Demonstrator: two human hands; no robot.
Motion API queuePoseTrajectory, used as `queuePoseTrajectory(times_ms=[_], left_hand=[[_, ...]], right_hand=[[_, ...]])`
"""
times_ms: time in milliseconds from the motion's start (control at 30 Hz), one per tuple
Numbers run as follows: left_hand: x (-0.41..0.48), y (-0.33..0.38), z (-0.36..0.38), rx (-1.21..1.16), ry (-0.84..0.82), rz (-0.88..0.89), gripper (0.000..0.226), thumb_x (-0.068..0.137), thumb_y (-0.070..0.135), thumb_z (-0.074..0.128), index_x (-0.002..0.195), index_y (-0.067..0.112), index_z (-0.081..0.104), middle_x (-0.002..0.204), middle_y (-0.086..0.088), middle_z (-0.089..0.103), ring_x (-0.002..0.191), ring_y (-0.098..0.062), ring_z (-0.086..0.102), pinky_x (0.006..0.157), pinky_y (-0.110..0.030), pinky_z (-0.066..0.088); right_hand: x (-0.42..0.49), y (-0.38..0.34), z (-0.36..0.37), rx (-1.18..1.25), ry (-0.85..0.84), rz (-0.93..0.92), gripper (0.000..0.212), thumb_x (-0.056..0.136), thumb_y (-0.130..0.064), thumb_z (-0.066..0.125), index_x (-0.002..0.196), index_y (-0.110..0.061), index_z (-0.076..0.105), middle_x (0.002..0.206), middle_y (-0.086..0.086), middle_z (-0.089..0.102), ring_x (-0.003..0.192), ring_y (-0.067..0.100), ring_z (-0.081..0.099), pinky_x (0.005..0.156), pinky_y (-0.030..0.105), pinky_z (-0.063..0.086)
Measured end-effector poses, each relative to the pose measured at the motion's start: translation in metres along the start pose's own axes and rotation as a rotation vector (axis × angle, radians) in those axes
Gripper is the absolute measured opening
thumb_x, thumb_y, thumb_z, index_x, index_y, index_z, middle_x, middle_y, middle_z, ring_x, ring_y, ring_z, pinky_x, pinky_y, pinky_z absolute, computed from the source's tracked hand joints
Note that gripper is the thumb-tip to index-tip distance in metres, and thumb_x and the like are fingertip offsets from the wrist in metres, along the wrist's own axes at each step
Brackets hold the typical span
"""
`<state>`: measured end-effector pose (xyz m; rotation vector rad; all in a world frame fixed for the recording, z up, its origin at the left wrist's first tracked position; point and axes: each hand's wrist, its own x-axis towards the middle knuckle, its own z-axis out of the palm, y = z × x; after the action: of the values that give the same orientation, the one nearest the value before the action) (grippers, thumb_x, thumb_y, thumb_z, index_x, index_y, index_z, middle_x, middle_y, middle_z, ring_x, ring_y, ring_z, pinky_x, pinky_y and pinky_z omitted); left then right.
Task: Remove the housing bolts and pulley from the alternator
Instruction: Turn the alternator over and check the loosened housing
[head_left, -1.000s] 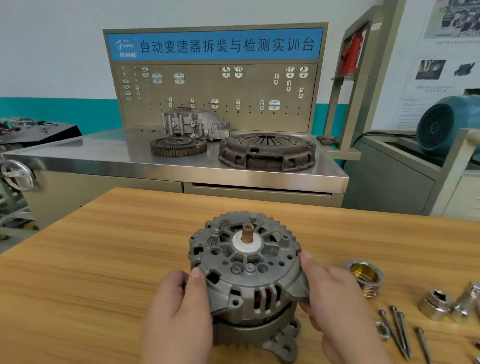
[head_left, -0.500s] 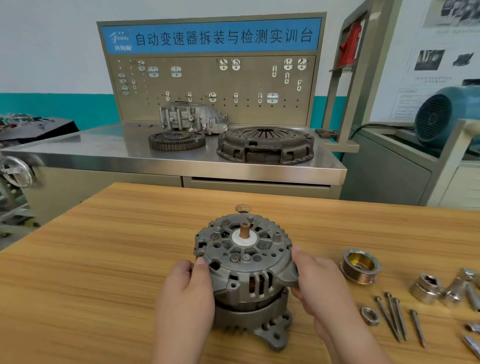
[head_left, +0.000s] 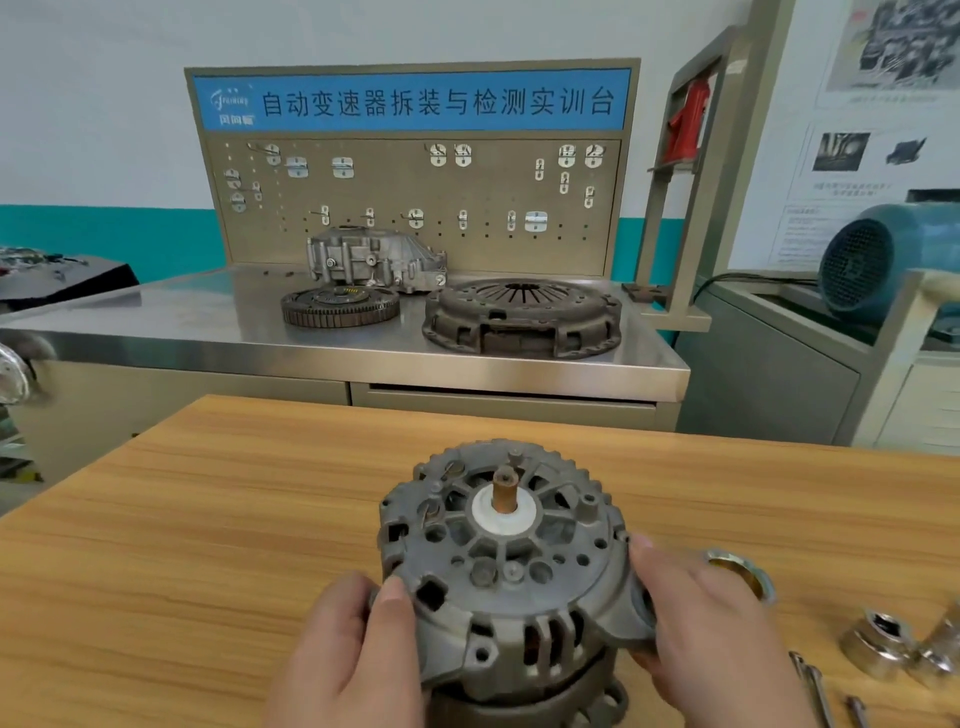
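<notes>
Wooden table (head_left: 208, 519) up front, with a steel workbench (head_left: 156, 322) behind it carrying clutch parts that are not part of this job. The alternator (head_left: 519, 582) stands near the table's front edge, shaft end up, its lower half at the bottom of the view. Both hands are on it. The left hand (head_left: 353, 649) holds the left flank with the thumb laid over the rim of the upper housing. The right hand (head_left: 717, 618) wraps the right flank at the mounting ear, fingertips on the edge. Each hand has a firm hold on the casting, neither spread wide. The pulley (head_left: 743, 569) lies on the table just beyond the right hand, partly hidden by it. Two sockets (head_left: 872, 649) sit further right, and loose bolts (head_left: 811, 675) lie near the lower right corner, cut off by the frame. The bare shaft (head_left: 503, 493) sticks up through the white collar with nothing threaded on it. Judgement: the pulley and bolts look to be off already, and the step in hand is steadying or easing the upper housing from the lower one. To do it well, lift evenly on both sides so the casting rises square to the shaft. If it tips to one side it will likely bind at the bearing seat. Keep the lower half planted on the table and keep fingertips out of the vent slots. Leave the loose hardware clear of the right wrist so nothing gets swept off. Whether the halves have parted yet, I cannot tell from here.
</notes>
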<state>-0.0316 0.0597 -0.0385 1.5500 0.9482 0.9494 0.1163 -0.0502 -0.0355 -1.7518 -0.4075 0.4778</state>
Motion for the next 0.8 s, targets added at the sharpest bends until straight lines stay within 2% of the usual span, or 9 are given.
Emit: queuePoseTrajectory(times_ms=[100,167,233,300,400,533,667,733,800], left_hand=[[0.01,-0.002,0.011,0.084,0.067,-0.094,0.034,0.097,0.027,0.046,0.073,0.004,0.055,0.073,-0.016,0.064,0.074,-0.033,0.06,0.063,-0.037,0.054],[0.008,-0.001,0.018,0.136,0.078,-0.093,0.035,0.097,0.024,0.046,0.07,0.003,0.056,0.069,-0.016,0.06,0.069,-0.03,0.056,0.055,-0.035,0.044],[0.013,-0.002,0.02,0.127,0.136,-0.054,0.034,0.093,0.025,0.048,0.066,0.005,0.055,0.062,-0.014,0.057,0.067,-0.032,0.055,0.06,-0.038,0.04],[0.02,-0.012,0.02,0.051,0.115,-0.09,0.032,0.093,0.026,0.047,0.067,0.009,0.055,0.061,-0.012,0.056,0.063,-0.033,0.052,0.062,-0.043,0.04],[0.018,-0.021,0.019,-0.036,0.09,-0.145,0.032,0.096,0.027,0.044,0.068,0.014,0.053,0.051,-0.003,0.044,0.054,-0.026,0.038,0.062,-0.041,0.029],[0.017,-0.028,0.009,-0.086,-0.022,-0.16,0.033,0.096,0.033,0.047,0.066,0.032,0.06,0.039,0.009,0.042,0.05,-0.021,0.038,0.055,-0.035,0.027],[0.02,-0.021,-0.006,-0.05,-0.159,-0.103,0.032,0.096,0.033,0.051,0.068,0.016,0.055,0.041,-0.002,0.05,0.037,-0.019,0.048,0.039,-0.023,0.034],[0.029,-0.019,-0.011,-0.034,-0.126,-0.042,0.028,0.094,0.04,0.052,0.072,0.022,0.058,0.051,0.0,0.062,0.048,-0.018,0.06,0.043,-0.026,0.043],[0.045,-0.02,-0.012,-0.085,-0.033,0.02,0.022,0.095,0.041,0.051,0.081,0.026,0.061,0.07,0.004,0.07,0.076,-0.019,0.068,0.065,-0.035,0.052]], right_hand=[[0.004,0.014,0.006,-0.004,-0.026,0.063,0.045,0.099,-0.022,0.047,0.057,-0.006,0.055,0.05,0.007,0.055,0.049,0.021,0.051,0.052,0.037,0.042],[0.008,0.019,0.007,0.019,-0.047,0.048,0.032,0.096,-0.02,0.052,0.071,-0.001,0.06,0.07,0.017,0.063,0.069,0.031,0.059,0.075,0.052,0.053],[0.014,0.015,0.007,0.074,-0.006,0.009,0.023,0.093,-0.016,0.055,0.075,-0.004,0.062,0.066,0.01,0.063,0.066,0.025,0.058,0.069,0.044,0.053],[0.016,0.01,0.012,0.032,0.006,0.002,0.024,0.095,-0.013,0.051,0.077,-0.003,0.062,0.063,0.005,0.063,0.064,0.022,0.059,0.061,0.036,0.047],[0.015,0.014,0.019,0.004,0.052,-0.018,0.046,0.098,-0.032,0.048,0.074,0.005,0.061,0.078,0.023,0.067,0.08,0.042,0.062,0.07,0.047,0.048],[0.012,0.02,0.011,-0.021,0.027,0.034,0.056,0.099,-0.045,0.045,0.05,-0.021,0.06,0.05,0.003,0.06,0.049,0.019,0.057,0.056,0.027,0.034],[0.012,0.016,0.003,-0.099,-0.091,0.03,0.059,0.1,-0.046,0.041,0.052,-0.016,0.057,0.04,-0.001,0.052,0.029,0.007,0.041,0.044,0.025,0.03],[0.014,0.013,-0.002,-0.194,-0.11,0.034,0.053,0.097,-0.052,0.041,0.064,-0.015,0.06,0.043,-0.002,0.056,0.034,0.008,0.046,0.044,0.023,0.035],[0.019,0.009,-0.01,-0.262,-0.048,-0.048,0.046,0.088,-0.061,0.045,0.078,-0.021,0.066,0.058,-0.009,0.066,0.051,0.006,0.058,0.051,0.024,0.041]])
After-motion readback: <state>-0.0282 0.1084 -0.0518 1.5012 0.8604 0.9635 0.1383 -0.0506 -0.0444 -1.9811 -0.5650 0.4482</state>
